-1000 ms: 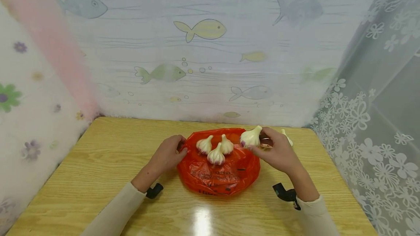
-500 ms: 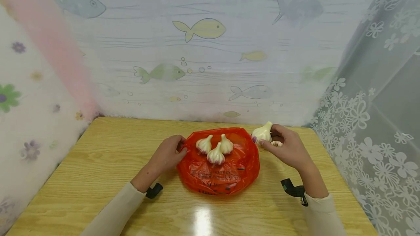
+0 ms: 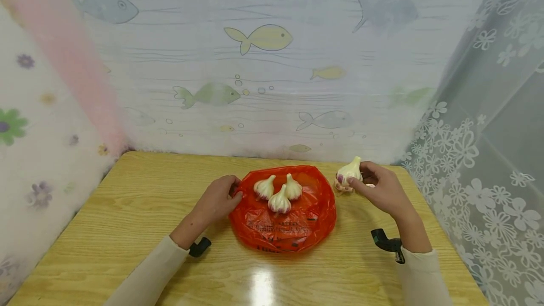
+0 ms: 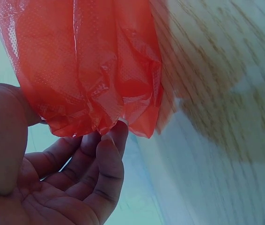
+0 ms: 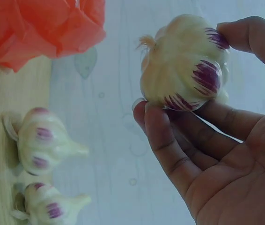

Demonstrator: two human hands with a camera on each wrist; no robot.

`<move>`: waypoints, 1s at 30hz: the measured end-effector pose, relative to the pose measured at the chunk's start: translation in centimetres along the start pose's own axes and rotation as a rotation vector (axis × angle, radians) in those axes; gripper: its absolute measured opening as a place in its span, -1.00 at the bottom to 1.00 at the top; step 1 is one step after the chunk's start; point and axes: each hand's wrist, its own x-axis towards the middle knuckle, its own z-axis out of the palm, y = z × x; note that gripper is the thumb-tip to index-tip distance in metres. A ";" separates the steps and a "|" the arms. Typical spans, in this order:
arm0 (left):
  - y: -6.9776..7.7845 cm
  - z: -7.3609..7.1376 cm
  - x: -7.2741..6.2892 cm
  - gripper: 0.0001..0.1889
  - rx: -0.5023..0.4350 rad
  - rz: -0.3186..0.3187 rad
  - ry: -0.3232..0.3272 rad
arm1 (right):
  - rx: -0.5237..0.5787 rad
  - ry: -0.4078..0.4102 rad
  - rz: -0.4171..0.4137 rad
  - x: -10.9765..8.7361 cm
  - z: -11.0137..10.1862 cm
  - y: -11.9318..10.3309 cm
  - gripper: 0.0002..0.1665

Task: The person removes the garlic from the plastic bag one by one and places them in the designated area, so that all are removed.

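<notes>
A red plastic bag [image 3: 282,230] with dark print lies spread out, its rim rolled into a ring. Three garlic bulbs [image 3: 279,200] sit together inside it. My left hand [image 3: 216,199] pinches the bag's left rim; in the left wrist view the thumb [image 4: 3,136] and fingertips meet at the crumpled red film [image 4: 85,70]. My right hand [image 3: 384,190] holds another garlic bulb [image 5: 184,65] between thumb and fingers, root side toward the wrist camera, above the table to the right of the bag. Two more bulbs [image 5: 46,140] stand on the table below it, mostly hidden in the head view.
The wooden table [image 3: 140,211] reaches back to a wall covering [image 3: 272,107] printed with fish. A sheer curtain with white flowers [image 3: 480,174] hangs along the right side. Each wrist carries a black camera mount [image 3: 386,242].
My right hand has carried the garlic bulb to the right, from over the bag's right edge to beside the bag. The left hand and the three bulbs in the bag have stayed put.
</notes>
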 end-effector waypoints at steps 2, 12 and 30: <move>0.0 0.0 0.0 -0.79 -0.002 -0.001 -0.002 | 0.004 -0.003 0.007 0.0 -0.2 0.3 -0.56; 0.0 -0.1 -0.1 -0.78 -0.012 -0.011 -0.006 | -0.006 -0.016 0.053 -0.2 -1.6 2.2 -0.49; -0.2 0.0 0.0 -0.79 -0.005 0.009 -0.003 | -0.022 -0.007 0.084 -1.3 -3.7 6.2 -0.43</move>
